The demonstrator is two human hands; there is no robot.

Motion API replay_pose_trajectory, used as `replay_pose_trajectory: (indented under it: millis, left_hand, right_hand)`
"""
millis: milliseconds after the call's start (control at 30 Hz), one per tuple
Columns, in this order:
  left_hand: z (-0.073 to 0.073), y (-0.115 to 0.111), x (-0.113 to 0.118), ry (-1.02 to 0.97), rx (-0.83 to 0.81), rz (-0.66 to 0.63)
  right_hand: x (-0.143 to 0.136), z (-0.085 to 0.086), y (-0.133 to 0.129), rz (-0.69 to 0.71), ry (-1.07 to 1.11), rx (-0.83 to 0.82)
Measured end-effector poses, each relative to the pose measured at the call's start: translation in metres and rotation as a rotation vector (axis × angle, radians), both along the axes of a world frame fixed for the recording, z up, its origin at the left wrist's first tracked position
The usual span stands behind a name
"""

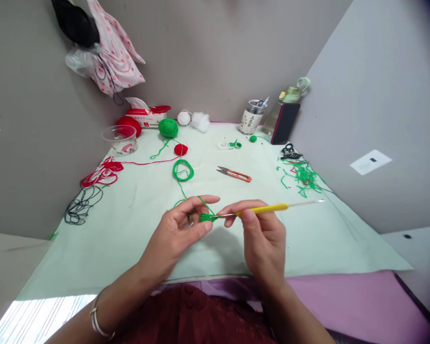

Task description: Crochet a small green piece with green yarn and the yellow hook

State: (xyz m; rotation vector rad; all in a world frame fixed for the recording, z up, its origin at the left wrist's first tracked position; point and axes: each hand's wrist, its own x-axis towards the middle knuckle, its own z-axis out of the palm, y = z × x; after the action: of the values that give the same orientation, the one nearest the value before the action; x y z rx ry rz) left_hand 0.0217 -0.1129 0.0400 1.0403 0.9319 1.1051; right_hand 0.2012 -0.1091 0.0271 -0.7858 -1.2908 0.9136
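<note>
Between the thumb and fingers of my left hand (181,229) is a small green crochet piece (207,218). Green yarn runs from it up over my raised left index finger. My right hand (261,234) pinches a crochet hook (268,209) by its yellow handle, and the hook's metal tip meets the edge of the green piece. The far metal end of the hook points to the right. Beyond my left hand lies a loose coil of green yarn (183,170), with a strand leading toward the hand. Part of the piece is hidden by my left fingers.
Orange-handled thread snips (234,174) lie mid-table. Behind are a green yarn ball (168,128), a small red ball (181,150), a clear plastic tub (120,141) and a tissue box (147,117). Green yarn scraps (305,177), a phone (285,123) and a bottle (271,118) are at right.
</note>
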Motion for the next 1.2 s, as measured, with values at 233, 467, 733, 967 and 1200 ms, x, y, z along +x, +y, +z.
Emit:
replay_pose_trajectory:
  millis: [233,467,733,967,1200]
  left_hand:
    - [0.0,0.001,-0.002,0.161,0.086,0.033]
    - [0.005,0.002,0.003,0.244,0.142,0.102]
    - [0.006,0.001,0.007,0.297,0.221,0.179]
    - [0.006,-0.001,0.01,0.33,0.219,0.242]
    - [-0.002,0.003,0.008,0.137,0.109,0.182]
  right_hand:
    - [0.0,0.001,-0.008,-0.076,-0.11,0.078]
    - [0.0,-0.001,-0.007,-0.072,-0.221,0.203]
    - [0.0,-0.006,-0.007,-0.165,-0.482,0.489]
    - [-0.002,-0.014,-0.003,-0.33,-0.705,0.763]
    - [-0.002,-0.013,-0.005,-0.376,-0.784,0.716]
